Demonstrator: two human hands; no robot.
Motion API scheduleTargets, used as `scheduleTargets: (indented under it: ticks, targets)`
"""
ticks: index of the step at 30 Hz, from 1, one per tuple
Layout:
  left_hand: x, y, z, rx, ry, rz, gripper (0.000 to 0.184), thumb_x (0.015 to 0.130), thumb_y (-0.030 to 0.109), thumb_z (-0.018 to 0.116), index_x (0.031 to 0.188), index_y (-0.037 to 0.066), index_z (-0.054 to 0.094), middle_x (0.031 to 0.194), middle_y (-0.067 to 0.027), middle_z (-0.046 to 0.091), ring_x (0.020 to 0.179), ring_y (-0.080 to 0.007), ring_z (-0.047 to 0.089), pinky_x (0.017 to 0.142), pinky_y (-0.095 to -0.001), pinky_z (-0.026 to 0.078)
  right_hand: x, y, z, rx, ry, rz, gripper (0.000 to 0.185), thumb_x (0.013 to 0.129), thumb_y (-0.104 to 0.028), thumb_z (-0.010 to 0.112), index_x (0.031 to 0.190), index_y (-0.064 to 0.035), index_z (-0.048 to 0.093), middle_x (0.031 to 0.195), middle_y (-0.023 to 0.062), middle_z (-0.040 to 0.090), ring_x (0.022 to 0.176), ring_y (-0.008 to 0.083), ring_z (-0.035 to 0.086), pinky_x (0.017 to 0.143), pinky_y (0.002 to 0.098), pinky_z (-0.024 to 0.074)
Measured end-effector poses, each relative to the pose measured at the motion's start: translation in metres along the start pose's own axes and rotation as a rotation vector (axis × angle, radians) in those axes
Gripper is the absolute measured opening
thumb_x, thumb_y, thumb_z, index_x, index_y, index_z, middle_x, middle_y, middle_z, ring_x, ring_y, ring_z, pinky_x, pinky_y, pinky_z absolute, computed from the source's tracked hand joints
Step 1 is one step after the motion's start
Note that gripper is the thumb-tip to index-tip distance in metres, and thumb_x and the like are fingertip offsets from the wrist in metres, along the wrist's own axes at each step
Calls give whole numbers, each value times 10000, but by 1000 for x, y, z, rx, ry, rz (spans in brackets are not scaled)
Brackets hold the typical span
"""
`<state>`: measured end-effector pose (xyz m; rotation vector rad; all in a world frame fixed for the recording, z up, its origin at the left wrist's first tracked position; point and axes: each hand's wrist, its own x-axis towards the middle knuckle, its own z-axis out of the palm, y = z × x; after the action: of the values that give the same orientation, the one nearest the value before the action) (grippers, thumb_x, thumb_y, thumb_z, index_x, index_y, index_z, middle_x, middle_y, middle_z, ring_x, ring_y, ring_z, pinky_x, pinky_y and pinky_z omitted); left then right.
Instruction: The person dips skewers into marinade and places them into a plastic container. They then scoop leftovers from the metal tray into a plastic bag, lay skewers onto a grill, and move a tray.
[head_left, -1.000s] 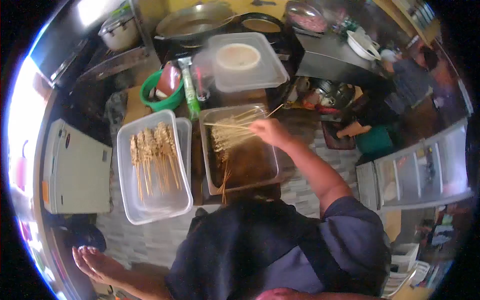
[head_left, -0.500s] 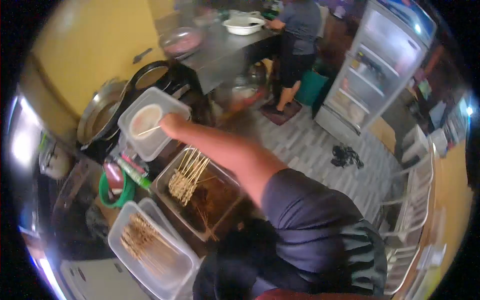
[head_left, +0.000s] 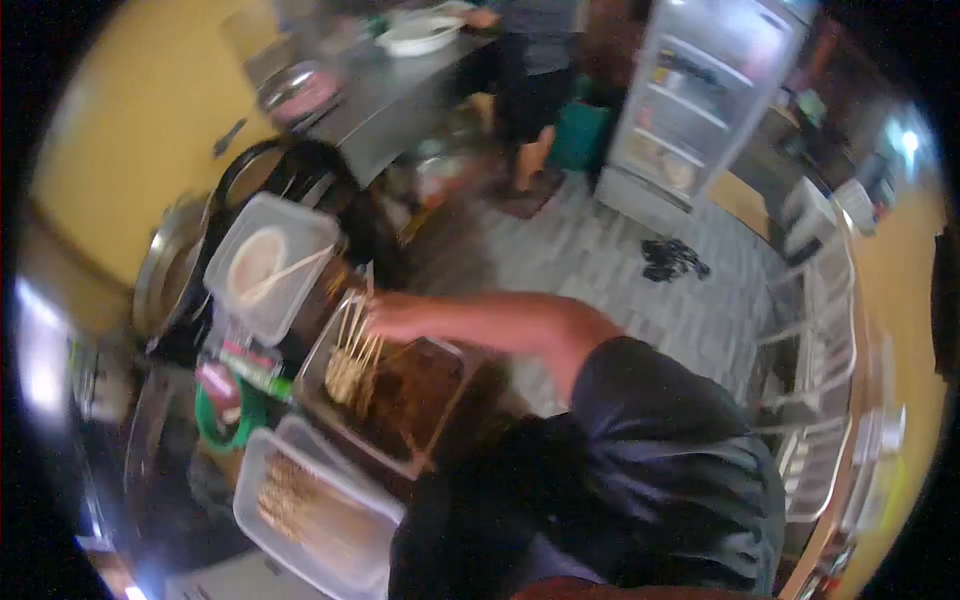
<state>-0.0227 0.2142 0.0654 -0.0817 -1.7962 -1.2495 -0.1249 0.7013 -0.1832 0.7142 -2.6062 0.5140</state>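
Note:
My right hand [head_left: 392,316] is over the far side of a metal tray [head_left: 452,408], its blurred fingers closed at the bare stick ends of a bundle of meat skewers [head_left: 350,378]. How many sticks it grips cannot be made out. Dark brown sauce [head_left: 400,395] covers the tray's bottom beside the meat. Beyond the hand is a clear plastic container [head_left: 287,318]; a round white bowl [head_left: 257,262] sits in it with a pale stick or handle leaning across. Nearer to me, another clear plastic tub [head_left: 245,500] holds several more skewers [head_left: 290,500]. My left hand is out of view.
A green basket [head_left: 207,425] with bottles stands left of the tray. Dark pans [head_left: 250,175] are by the yellow wall. Another person [head_left: 540,95] stands at the metal counter [head_left: 385,105]. A glass-door fridge [head_left: 690,110] and white racks [head_left: 815,340] are on the right.
My right hand has come away from the bowl's stick, moving toward me to the skewers in the metal tray. The stick now rests in the container. The whole view has shifted.

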Motion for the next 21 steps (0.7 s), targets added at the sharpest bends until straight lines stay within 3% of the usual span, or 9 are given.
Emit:
scheduleTargets:
  ticks: [1, 5, 8, 11, 13, 14, 17, 19, 21]
  targets:
    - [3, -11, -6, -7, -17, -45, 335, 836, 183, 406, 1082, -41, 452, 971, -154, 540, 822, -230, 534, 690, -294, 444, -13, 13, 21, 176, 94, 64, 55, 615, -90, 533, 666, -69, 538, 732, 102, 528, 756, 274, 486, 690, 384, 402]
    - [-8, -9, -27, -257, 96, -147, 275, 811, 101, 499, 1056, -21, 478, 978, -93, 496, 777, -136, 465, 649, -232, 382, -14, -38, -53, -68, 14, -29, 230, 576, -91, 575, 804, -59, 574, 893, 104, 534, 878, 287, 472, 751, 382, 398]
    - [-17, 23, -23, -174, 210, -226, 303, 797, 109, 510, 1062, -30, 464, 832, -63, 482, 704, -117, 420, 619, -216, 352, -18, -35, -7, 47, 99, 195, 306, 614, -100, 584, 916, -54, 574, 1046, 126, 517, 1008, 316, 437, 840, 394, 367]
    - [-27, 26, -47, -87, 312, -253, 304, 793, 110, 511, 1055, -35, 465, 839, -62, 480, 710, -123, 427, 620, -223, 357, -2, -42, -13, -94, 296, -3, 174, 674, -150, 520, 813, -70, 587, 898, 82, 533, 882, 260, 473, 769, 382, 393]
    - [-35, 8, -88, -1, 157, -159, 229, 827, 68, 474, 1053, 32, 487, 1068, -121, 479, 902, -175, 497, 714, -263, 437, 3, -31, 2, -363, 262, -111, 167, 678, -154, 519, 819, -95, 588, 898, 65, 532, 908, 236, 458, 788, 379, 379]
    - [-41, 9, -99, 21, 176, -161, 229, 827, 68, 474, 1053, 32, 487, 1068, -121, 479, 902, -175, 497, 714, -263, 437, 7, -25, 14, -151, -221, 230, 210, 736, -154, 480, 906, -100, 591, 1021, 81, 526, 998, 277, 433, 885, 475, 301]
    - [-53, 29, -97, 386, 214, -94, 216, 818, 18, 473, 1028, 61, 490, 1092, -137, 473, 903, -201, 513, 688, -287, 472, 15, -30, 6, -374, -435, 110, 182, 731, -149, 472, 855, -96, 596, 933, 84, 543, 938, 246, 452, 856, 471, 312]
    - [-62, 36, -94, 477, 139, 186, 295, 790, 128, 515, 1032, -38, 485, 889, -83, 479, 743, -135, 460, 620, -232, 384, 23, -36, 2, -395, -517, 107, 178, 721, -131, 472, 843, -94, 595, 910, 93, 555, 911, 247, 473, 830, 448, 342]
    - [-67, 51, -91, 319, 267, -2, 304, 792, 124, 508, 1053, -30, 481, 872, -82, 485, 738, -135, 460, 628, -230, 378, 27, -36, 8, -416, -595, 106, 174, 710, -113, 471, 831, -92, 594, 887, 102, 567, 883, 248, 494, 803, 425, 373]
